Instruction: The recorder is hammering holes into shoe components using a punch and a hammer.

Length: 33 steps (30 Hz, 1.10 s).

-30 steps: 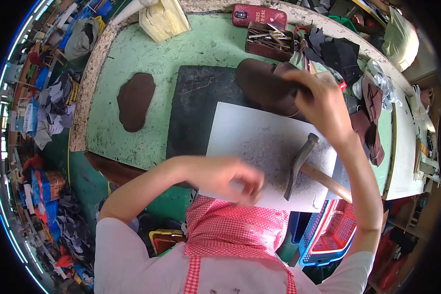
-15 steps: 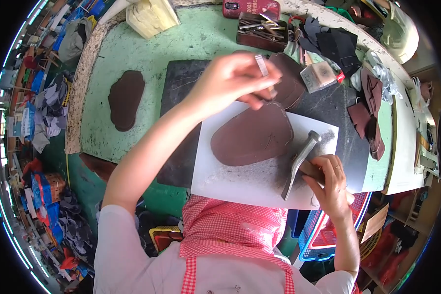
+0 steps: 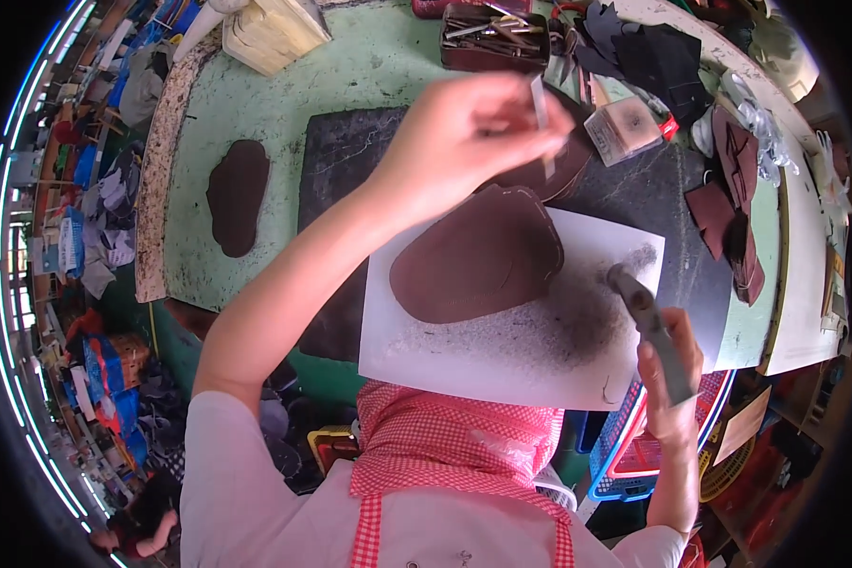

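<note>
- Holds a thin silver stick (image 3: 541,106) in the left hand (image 3: 469,133), pinched by the fingers (a bit blurry), above the far end of the brown piece (image 3: 469,260).
- Cannot tell if the stick touches the piece.
- Grips a hammer (image 3: 658,346) in the right hand (image 3: 660,417), closed on the handle (mostly hidden by the metal head), near the sheet's right edge.
- Has the brown piece flat on the white sheet (image 3: 426,350), just left of some black dust (image 3: 592,327).
- Has a second brown piece (image 3: 566,170) on the black mat (image 3: 341,147), partly behind the left hand.
- Has a third brown piece (image 3: 238,199) far left, on the green table (image 3: 185,237).
</note>
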Tool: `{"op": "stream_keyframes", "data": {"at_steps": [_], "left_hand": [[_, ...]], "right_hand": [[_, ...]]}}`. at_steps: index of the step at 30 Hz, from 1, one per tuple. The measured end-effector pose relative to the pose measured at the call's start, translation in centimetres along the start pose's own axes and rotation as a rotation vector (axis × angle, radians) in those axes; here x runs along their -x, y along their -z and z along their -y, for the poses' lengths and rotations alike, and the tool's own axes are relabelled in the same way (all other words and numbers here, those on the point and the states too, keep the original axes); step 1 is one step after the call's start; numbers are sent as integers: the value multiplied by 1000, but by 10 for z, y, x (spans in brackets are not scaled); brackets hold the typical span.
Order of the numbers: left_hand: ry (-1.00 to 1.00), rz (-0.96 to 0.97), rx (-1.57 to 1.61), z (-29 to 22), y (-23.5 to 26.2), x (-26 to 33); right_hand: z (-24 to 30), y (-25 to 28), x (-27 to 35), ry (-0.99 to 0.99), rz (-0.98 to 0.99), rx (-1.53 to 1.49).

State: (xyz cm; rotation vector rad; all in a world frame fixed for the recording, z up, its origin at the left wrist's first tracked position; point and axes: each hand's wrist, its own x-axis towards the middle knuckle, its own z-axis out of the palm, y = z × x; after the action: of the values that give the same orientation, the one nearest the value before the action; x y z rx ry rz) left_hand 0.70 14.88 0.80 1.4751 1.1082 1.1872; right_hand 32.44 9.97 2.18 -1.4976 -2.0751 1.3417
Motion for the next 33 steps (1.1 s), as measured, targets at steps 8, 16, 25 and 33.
{"op": "stream_keyframes", "data": {"at_steps": [8,16,25,33], "left_hand": [[46,95,-42,16,-23,49],[342,18,303,-5,-2,78],[324,80,334,7,-45,77],[199,59,125,15,-55,81]], "right_hand": [[15,-22,-1,156,102,-58],[10,-18,31,86,7,5],[8,-30,25,-19,24,-96],[19,-23,18,-47,117,-19]]}}
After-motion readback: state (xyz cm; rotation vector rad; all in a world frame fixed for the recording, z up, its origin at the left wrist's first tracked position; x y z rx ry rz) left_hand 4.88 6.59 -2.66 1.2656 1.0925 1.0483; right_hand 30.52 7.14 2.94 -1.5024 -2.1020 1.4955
